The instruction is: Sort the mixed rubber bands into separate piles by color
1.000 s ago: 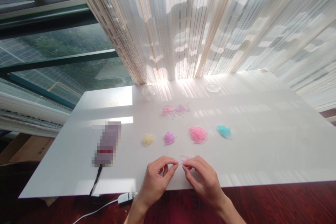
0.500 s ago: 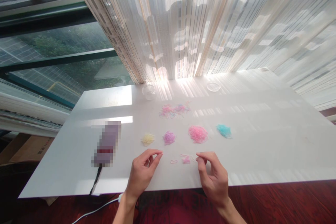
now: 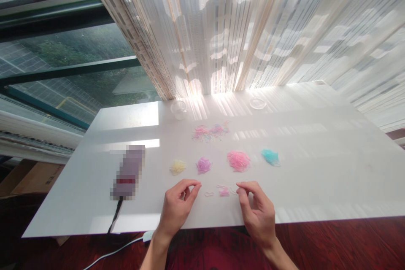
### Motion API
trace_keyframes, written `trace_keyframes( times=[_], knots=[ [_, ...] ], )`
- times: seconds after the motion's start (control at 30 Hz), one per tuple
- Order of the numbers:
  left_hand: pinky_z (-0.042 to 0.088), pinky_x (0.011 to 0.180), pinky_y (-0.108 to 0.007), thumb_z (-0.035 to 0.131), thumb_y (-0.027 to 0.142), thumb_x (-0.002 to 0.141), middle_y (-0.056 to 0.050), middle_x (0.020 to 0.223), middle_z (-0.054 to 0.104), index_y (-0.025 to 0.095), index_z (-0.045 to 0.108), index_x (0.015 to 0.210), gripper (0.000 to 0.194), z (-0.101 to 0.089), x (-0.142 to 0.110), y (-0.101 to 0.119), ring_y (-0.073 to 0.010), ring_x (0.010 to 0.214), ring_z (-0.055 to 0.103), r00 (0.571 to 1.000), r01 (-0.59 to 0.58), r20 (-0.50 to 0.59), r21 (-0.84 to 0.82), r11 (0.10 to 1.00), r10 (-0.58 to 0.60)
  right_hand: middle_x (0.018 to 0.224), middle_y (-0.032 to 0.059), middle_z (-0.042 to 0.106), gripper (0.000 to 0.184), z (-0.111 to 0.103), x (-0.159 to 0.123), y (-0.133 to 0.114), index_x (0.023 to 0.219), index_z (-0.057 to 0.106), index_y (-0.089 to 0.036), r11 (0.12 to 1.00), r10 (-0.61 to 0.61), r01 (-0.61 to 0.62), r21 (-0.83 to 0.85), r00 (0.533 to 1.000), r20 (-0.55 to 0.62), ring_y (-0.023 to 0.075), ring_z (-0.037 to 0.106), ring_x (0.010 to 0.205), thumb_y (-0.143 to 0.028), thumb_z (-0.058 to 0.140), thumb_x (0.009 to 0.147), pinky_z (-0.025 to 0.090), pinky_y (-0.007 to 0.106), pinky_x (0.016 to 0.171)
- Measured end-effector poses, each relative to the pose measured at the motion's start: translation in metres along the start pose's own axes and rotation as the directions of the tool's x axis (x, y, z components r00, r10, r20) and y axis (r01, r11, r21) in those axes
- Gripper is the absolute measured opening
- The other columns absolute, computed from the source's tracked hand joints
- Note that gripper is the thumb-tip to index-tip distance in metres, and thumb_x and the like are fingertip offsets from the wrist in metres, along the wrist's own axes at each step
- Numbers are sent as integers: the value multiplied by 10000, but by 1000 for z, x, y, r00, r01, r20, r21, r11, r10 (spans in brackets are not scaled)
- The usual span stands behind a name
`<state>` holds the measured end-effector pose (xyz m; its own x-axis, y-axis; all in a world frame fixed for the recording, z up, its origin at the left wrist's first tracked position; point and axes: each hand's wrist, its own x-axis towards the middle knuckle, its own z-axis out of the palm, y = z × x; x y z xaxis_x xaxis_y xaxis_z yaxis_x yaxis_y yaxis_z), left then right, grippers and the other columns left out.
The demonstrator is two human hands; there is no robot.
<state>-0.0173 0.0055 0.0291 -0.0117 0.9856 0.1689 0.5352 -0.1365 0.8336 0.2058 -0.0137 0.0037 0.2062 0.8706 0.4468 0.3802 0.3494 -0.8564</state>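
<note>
My left hand (image 3: 179, 202) is pinched thumb to forefinger just left of a loose pale pink rubber band (image 3: 209, 194); anything between its tips is too small to make out. My right hand (image 3: 257, 209) also pinches, its fingertips at a pale rubber band (image 3: 233, 191) that trails out to the left. Between the hands lies a small clump of pink bands (image 3: 224, 192). Beyond them, heaps of small bands form a row: yellow (image 3: 178, 167), purple (image 3: 203, 165), pink (image 3: 238, 161) and turquoise (image 3: 270, 157). A mixed-colour pile (image 3: 209, 131) is spread farther back.
A clear round container (image 3: 179, 110) and a clear lid-like disc (image 3: 257, 103) are near the back edge of the white table (image 3: 316, 168). A blurred-out purple object (image 3: 129, 173) with a black cord lies at left. A curtain (image 3: 215, 42) hangs behind.
My left hand has shifted slightly right, toward the loose pale pink band, still pinched. My right hand and the heaps look the same.
</note>
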Motion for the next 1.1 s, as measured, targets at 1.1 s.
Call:
trace_keyframes(
  times=[1.1],
  knots=[
    [505,643,-248,669,327,976,-17,871,763,227,845,992,203,20,21,-8,-122,569,540,991,22,-134,242,970,11,806,-7,692,132,-1,1,0,1021,712,-223,1000,11,-11,-3,1000,27,135,665,706,-140,615,986,556,233,670]
  ],
)
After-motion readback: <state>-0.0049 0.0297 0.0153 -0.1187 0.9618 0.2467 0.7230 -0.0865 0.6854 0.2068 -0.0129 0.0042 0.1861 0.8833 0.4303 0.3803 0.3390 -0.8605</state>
